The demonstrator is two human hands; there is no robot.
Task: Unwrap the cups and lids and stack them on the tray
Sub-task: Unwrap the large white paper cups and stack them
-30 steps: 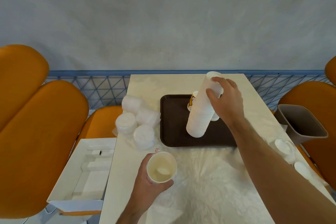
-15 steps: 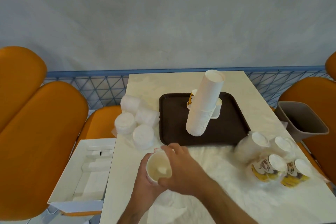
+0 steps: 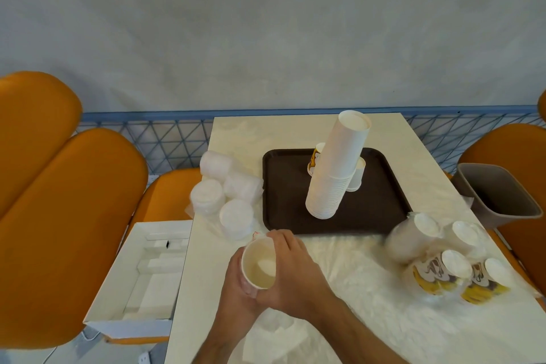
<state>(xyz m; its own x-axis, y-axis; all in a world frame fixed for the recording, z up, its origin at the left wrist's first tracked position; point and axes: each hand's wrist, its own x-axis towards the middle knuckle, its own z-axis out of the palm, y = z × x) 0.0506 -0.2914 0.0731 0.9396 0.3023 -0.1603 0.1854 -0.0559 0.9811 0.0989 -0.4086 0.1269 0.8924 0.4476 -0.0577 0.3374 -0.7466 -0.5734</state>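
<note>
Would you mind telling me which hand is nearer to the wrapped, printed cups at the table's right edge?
The right hand is nearer, though apart from the wrapped printed cups; it lies to their left. The left hand is farther left, holding the white paper cup.

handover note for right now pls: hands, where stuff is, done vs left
Left hand: holds a short stack of cups, mouth up, over the table's near edge.
Right hand: fingers curled on that stack's rim.
Tray: tall leaning cup stack, bottoms up; two more cups behind it.
Done: that tall stack is unwrapped and on the tray.
Left: place the held cups; unwrap the cup packs at right and the lid sleeves left of the tray, then stack them on the tray.
</note>
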